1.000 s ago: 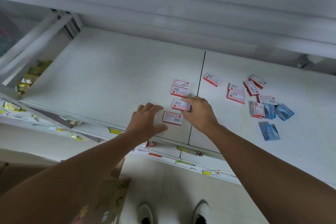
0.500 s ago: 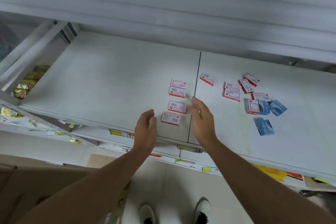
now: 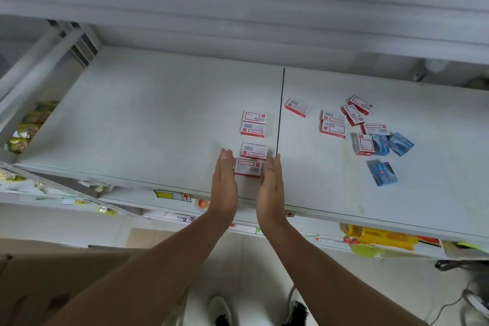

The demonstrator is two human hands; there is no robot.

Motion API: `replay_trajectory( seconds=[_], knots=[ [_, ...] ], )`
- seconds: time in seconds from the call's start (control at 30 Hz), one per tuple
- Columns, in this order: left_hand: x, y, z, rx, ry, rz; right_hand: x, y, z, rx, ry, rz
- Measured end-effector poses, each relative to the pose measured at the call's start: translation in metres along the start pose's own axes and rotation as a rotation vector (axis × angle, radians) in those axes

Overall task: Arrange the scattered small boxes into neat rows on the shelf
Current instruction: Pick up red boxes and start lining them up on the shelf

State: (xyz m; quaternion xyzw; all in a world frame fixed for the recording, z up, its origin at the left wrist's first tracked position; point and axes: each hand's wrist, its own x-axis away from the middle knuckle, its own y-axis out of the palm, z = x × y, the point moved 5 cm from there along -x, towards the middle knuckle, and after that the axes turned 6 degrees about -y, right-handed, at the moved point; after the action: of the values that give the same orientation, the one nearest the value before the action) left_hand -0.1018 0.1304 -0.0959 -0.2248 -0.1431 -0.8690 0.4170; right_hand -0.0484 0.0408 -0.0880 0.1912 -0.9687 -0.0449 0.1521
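Several small red-and-white boxes lie on the white shelf [image 3: 158, 119]. A column of them stands just left of the shelf seam: the nearest box [image 3: 248, 167], a second box [image 3: 253, 150] behind it, then a touching pair [image 3: 253, 122]. My left hand [image 3: 225, 185] and my right hand [image 3: 270, 185] are flat and on edge, palms facing, flanking the nearest box at its two short sides. Neither hand holds anything. Right of the seam lie one lone red box [image 3: 297, 107], a loose red cluster [image 3: 333, 127] and three blue boxes [image 3: 382, 173], all askew.
Yellow price tags [image 3: 172, 196] line the shelf's front edge. Snack packets [image 3: 26, 127] sit on a lower shelf at left, and yellow packets [image 3: 378, 238] under the shelf at right. A cardboard box [image 3: 53, 286] stands on the floor at lower left, beside my shoes [image 3: 219, 309].
Both hands lifted off the two nearest boxes, turned onto their edges and closed in on either side of the nearest box. That box now lies straighter under the second one.
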Motion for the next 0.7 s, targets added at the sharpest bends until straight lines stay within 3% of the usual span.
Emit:
replay_trajectory(
  seconds=[0.7],
  knots=[
    [-0.016,0.016,0.032,-0.066,0.075,-0.021,-0.047,0.009,0.0,0.042,-0.006,-0.047]
  ],
)
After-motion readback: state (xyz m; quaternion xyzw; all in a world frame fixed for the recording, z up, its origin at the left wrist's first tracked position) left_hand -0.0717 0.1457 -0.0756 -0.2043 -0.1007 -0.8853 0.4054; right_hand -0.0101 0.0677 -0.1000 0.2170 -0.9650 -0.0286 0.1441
